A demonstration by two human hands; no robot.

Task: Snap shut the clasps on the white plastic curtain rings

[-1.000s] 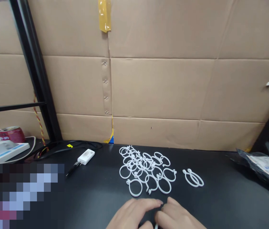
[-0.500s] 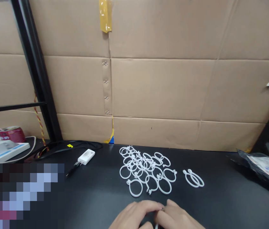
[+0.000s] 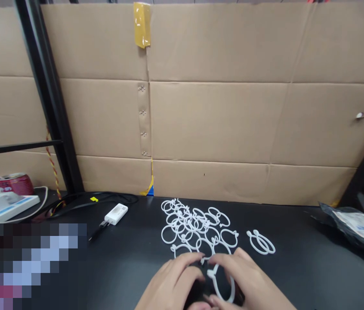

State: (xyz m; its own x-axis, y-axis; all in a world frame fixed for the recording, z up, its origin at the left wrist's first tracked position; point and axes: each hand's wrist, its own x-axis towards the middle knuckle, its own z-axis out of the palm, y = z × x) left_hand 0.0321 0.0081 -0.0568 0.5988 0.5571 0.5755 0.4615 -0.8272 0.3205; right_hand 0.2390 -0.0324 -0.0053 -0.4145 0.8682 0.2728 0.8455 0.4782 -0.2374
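Our left hand (image 3: 172, 280) and right hand (image 3: 249, 275) curve close together near the front edge of the table (image 3: 301, 275). The right hand seems to pinch a white plastic ring (image 3: 232, 289), tilted between them; for the left hand we cannot tell. A pile of rings (image 3: 185, 218) lies just ahead.

White plastic ring (image 3: 232, 287) being held tilted between left hand (image 3: 172, 280) and right hand (image 3: 249, 275); similar rings (image 3: 169, 234) lying overlapped in a pile on the counter (image 3: 298, 267), an overlapping pair (image 3: 261, 244) lying just apart.
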